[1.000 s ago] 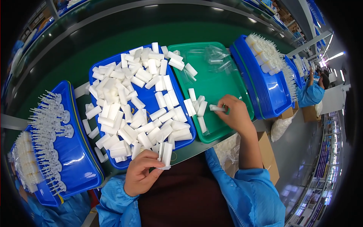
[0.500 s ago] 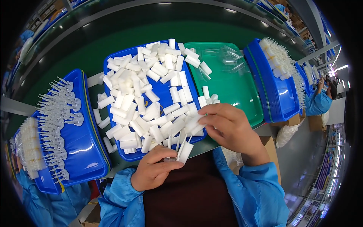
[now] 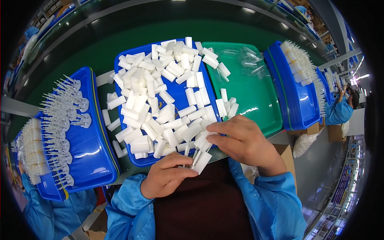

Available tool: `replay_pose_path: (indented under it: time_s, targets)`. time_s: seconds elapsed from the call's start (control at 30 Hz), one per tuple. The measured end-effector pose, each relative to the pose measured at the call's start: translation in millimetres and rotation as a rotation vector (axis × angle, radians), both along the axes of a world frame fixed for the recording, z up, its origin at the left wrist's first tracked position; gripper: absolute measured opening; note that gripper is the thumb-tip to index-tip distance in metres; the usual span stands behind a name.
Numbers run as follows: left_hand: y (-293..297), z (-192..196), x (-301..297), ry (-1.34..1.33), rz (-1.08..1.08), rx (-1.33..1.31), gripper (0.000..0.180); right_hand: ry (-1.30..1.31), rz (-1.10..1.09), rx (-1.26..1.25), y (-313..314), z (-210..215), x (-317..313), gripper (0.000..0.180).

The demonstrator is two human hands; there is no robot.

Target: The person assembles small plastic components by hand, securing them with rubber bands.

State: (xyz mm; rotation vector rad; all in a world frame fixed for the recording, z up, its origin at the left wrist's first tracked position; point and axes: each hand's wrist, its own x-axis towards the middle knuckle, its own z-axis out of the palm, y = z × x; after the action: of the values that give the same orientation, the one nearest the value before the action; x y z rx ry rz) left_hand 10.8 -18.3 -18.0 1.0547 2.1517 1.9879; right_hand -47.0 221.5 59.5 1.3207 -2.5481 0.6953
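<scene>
My left hand [image 3: 169, 176] pinches a clear plastic piece with thin prongs [image 3: 187, 150], in front of my chest. A white foam block [image 3: 202, 163] sits on that piece beside my fingertips. My right hand [image 3: 246, 142] grips another white foam block [image 3: 203, 140] between thumb and fingers, right at the prongs' tips. Whether the prongs enter this block cannot be made out. Beyond my hands, a blue tray [image 3: 176, 93] holds a heap of white foam blocks [image 3: 138, 102].
A green tray [image 3: 256, 96] at right carries clear plastic pieces [image 3: 252, 60] and some foam blocks. Stacked blue trays [image 3: 94, 156] with pronged clear parts [image 3: 60, 132] stand left; more blue trays [image 3: 286, 100] with pronged parts stand right. Another person's blue sleeve [image 3: 338, 111] shows far right.
My right hand has brought its foam block slightly down onto the prongs' tips, closer to my left hand. The whole view has shifted a little.
</scene>
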Motion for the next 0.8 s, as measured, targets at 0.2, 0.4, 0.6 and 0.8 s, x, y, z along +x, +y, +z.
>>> replay_pose_path:
  time_s: [0.2, 0.4, 0.6, 0.8]
  targets:
    - [-2.2, -1.6, -0.2, -0.069, -0.055, 0.035, 0.026, -0.04, 0.046, -0.025, 1.4, 1.4, 3.7, 0.023]
    - [-3.3, -1.3, -1.7, -0.088, -0.091, 0.035, 0.026, -0.085, 0.091, -0.127, -3.9, -7.5, 6.1, 0.02]
    - [-5.3, 1.8, -0.3, -0.114, -0.105, 0.005, 0.028, -0.144, 0.039, -0.184, -6.6, -8.4, 9.4, 0.018]
    - [-3.1, -7.3, -0.2, -0.167, -0.068, 0.117, 0.028, -0.189, 0.086, -0.213, -8.5, -14.9, 7.9, 0.019]
